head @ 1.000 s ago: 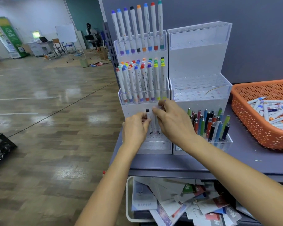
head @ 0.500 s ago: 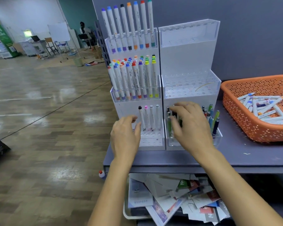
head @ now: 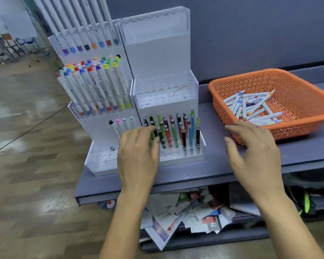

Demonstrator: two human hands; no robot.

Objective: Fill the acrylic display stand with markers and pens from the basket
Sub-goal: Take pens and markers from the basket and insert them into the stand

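Note:
Two tiered acrylic display stands stand side by side on a grey shelf. The left stand (head: 101,165) holds many white markers with coloured caps on its upper tiers and several on its lowest tier. The right stand (head: 157,53) holds coloured pens (head: 176,133) only on its lowest tier. An orange basket (head: 307,90) at the right contains several loose white markers (head: 251,107). My left hand (head: 138,156) hovers empty, fingers apart, in front of the two stands' lowest tiers. My right hand (head: 254,154) is empty with fingers spread, just in front of the basket's near-left corner.
The grey shelf (head: 204,171) ends at a front edge just below my hands. Beneath it lies a pile of papers and leaflets (head: 195,214). A dark wall rises behind the stands. Wooden floor stretches away to the left.
My right hand has left the pens in the right stand and moved right toward the basket. My left hand shifted slightly right. The camera has tilted closer and downward.

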